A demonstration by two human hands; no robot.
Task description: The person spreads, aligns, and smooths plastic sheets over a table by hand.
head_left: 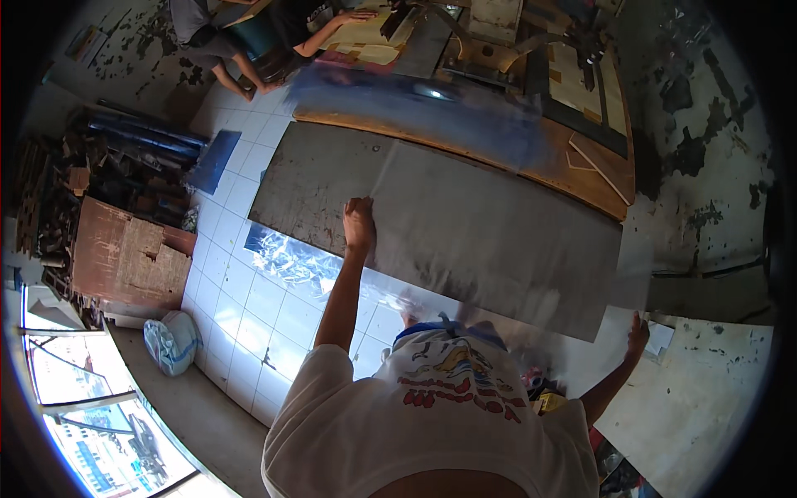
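Note:
A large, thin, see-through plastic sheet (498, 224) is spread over a grey tabletop (307, 166) in front of me. Its left edge shows as a pale line near my left hand (359, 222), which is closed with the fingers pinched at that edge. Beyond the table's right end, my right hand (638, 334) is closed at the sheet's near right corner. The sheet is smeared by motion, so its full outline is hard to follow. Under the table's near side, crumpled clear plastic (295, 261) lies on the tiles.
A wooden-edged bench (581, 178) with a blurred blue sheet (415, 104) and a metal machine (490, 54) stands behind the table. Two people are at the far left, one with a hand (357, 17) on yellowish board. Scrap wood (124, 166) and a white sack (173, 342) lie left.

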